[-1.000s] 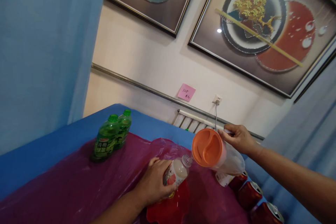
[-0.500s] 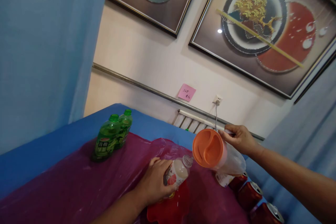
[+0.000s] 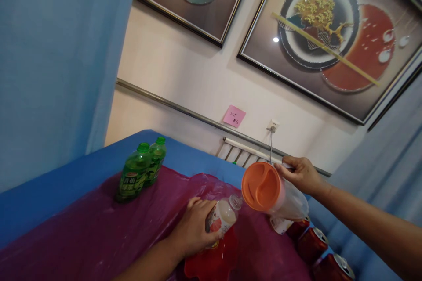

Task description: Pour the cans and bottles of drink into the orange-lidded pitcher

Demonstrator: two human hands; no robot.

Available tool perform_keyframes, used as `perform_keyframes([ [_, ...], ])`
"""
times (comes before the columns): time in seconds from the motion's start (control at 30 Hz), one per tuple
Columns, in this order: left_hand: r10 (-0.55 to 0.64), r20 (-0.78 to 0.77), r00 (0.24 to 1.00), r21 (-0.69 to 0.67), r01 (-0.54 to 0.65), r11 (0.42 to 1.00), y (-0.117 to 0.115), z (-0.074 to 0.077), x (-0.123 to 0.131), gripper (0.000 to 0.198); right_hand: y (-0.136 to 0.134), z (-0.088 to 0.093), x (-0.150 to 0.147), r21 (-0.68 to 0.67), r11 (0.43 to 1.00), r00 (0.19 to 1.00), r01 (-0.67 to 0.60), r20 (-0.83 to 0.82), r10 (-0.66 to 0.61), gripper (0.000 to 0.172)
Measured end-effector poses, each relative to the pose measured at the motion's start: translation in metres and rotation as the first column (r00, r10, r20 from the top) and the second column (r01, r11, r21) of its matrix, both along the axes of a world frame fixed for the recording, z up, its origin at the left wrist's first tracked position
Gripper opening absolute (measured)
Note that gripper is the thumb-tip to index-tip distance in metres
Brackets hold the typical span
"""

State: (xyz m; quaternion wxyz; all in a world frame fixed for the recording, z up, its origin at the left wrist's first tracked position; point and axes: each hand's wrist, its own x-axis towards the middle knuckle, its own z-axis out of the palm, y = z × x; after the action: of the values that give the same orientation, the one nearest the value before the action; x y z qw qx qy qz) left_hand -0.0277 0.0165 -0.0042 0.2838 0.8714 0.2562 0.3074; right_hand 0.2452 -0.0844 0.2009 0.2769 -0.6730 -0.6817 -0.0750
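My left hand point(image 3: 194, 226) is closed around a clear bottle point(image 3: 224, 216) with a fruit-print label. The bottle leans to the right, its neck uncapped, and pale cloudy liquid shows inside. By its handle, my right hand point(image 3: 301, 175) grips a translucent pitcher point(image 3: 292, 197) with an orange lid point(image 3: 260, 185). The pitcher is tipped left, so its lid edge sits right at the bottle's mouth. Whether liquid is flowing between them I cannot tell. Below the bottle lies a red tray-like piece point(image 3: 211, 263), partly hidden by my left hand.
Two green bottles point(image 3: 133, 175) stand at the left on the purple plastic sheet point(image 3: 99, 224) over a blue table point(image 3: 42, 202). Several dark red cans point(image 3: 313, 246) line the right side, beside a white container point(image 3: 280, 225) behind the pitcher. Blue curtains point(image 3: 59, 61) hang at both sides.
Both hands, the bottle and the pitcher hold nearly the same positions. The view has shifted very slightly.
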Motion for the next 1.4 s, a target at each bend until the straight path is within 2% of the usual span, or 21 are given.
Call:
perform_keyframes([
  [0.93,-0.004,-0.017,1.000,-0.024,0.004,1.000,-0.0026,0.0058,-0.0015,0.052,-0.0028,-0.0004,0.0004,-0.003,1.000,1.000,-0.006,0.029,0.007,0.049],
  [1.4,-0.014,-0.004,1.000,-0.012,0.014,1.000,-0.0019,0.0024,-0.0013,0.053,-0.0049,0.0014,-0.0023,0.002,1.000,0.999,-0.004,0.037,0.004,0.049],
])
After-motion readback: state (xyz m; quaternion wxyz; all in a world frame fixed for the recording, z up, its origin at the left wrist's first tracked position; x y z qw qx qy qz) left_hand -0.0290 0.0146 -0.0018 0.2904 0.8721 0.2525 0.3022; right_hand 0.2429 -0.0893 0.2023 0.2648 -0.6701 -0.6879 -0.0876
